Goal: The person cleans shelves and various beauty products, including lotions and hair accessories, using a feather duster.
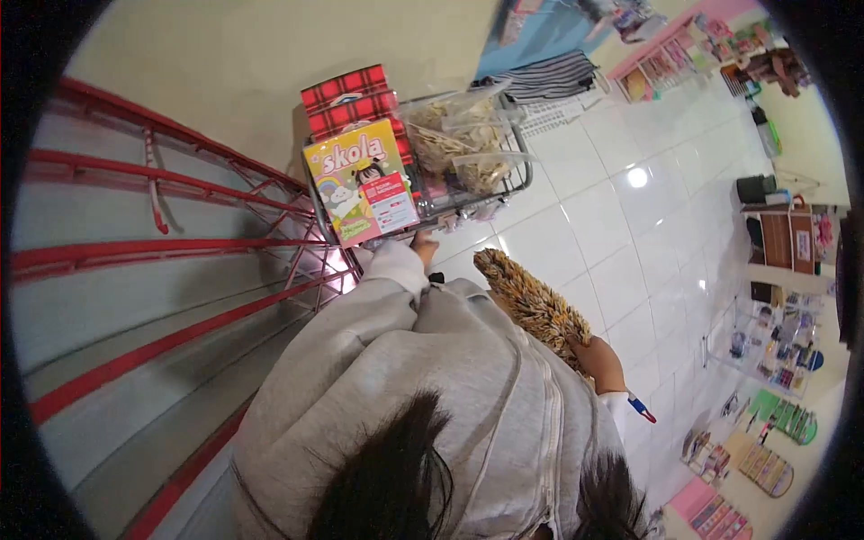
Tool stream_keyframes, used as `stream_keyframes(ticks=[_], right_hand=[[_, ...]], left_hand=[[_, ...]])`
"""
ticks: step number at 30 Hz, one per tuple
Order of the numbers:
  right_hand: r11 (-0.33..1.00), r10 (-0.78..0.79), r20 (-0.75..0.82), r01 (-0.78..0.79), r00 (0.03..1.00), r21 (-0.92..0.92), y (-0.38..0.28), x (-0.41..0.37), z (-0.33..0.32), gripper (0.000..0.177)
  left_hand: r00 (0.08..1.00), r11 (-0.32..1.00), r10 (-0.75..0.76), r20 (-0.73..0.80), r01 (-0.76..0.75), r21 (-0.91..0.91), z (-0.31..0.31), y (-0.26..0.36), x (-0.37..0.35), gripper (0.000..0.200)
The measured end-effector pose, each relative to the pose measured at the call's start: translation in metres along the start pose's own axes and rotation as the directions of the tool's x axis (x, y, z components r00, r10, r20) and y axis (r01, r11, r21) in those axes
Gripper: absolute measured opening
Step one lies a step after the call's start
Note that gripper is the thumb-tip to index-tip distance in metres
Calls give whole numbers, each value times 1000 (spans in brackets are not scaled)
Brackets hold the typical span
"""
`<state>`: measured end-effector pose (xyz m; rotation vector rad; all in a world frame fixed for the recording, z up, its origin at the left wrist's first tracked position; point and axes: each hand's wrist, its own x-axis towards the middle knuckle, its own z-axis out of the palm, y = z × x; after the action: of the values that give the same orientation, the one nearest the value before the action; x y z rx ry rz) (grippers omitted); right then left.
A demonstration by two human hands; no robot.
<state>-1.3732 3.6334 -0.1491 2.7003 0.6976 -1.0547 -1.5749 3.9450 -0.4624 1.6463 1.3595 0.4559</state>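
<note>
In the head view, my right hand [601,364] is closed around a fluffy brown-and-yellow duster [538,304]. The duster's blue handle end, with a red tip [642,409], sticks out behind the hand. My left hand [425,245] is at the near side of a dark wire rack [520,148], just below a book marked "skola" [346,193]. Its fingers look curled; what they grip, if anything, is hidden. A red-and-white card [387,202] lies over the book. Behind it are red plaid boxes [345,90], and beside them clear bags of pale dried-looking pieces [463,135].
Red metal shelving [135,247] with grey shelves runs along my left. White tiled floor [621,234] stretches to the right. Farther off are a clear box of small items [765,346], a brown cabinet [792,238], and a striped cloth [549,76] by the blue panel.
</note>
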Motion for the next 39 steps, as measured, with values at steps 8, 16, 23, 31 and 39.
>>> stream_keyframes(ticks=[8, 16, 23, 31, 39], right_hand=[[985, 138, 56, -143, 989, 94, 15, -12, 14, 60], [990, 100, 19, -101, 995, 101, 40, -4, 24, 57], [999, -44, 24, 44, 999, 12, 55, 20, -2, 56], [991, -131, 33, 131, 991, -18, 81, 48, -25, 58], [982, -186, 44, 187, 982, -30, 103, 49, -40, 60]], left_hand=[[952, 955, -267, 152, 282, -90, 41, 7, 31, 76], [952, 920, -297, 75, 306, -245, 38, 21, 23, 62], [968, 842, -176, 177, 241, -482, 33, -11, 15, 45], [986, 939, -41, -162, -17, -343, 65, -42, 12, 39], [963, 921, -218, -156, 150, -358, 49, 7, -25, 42]])
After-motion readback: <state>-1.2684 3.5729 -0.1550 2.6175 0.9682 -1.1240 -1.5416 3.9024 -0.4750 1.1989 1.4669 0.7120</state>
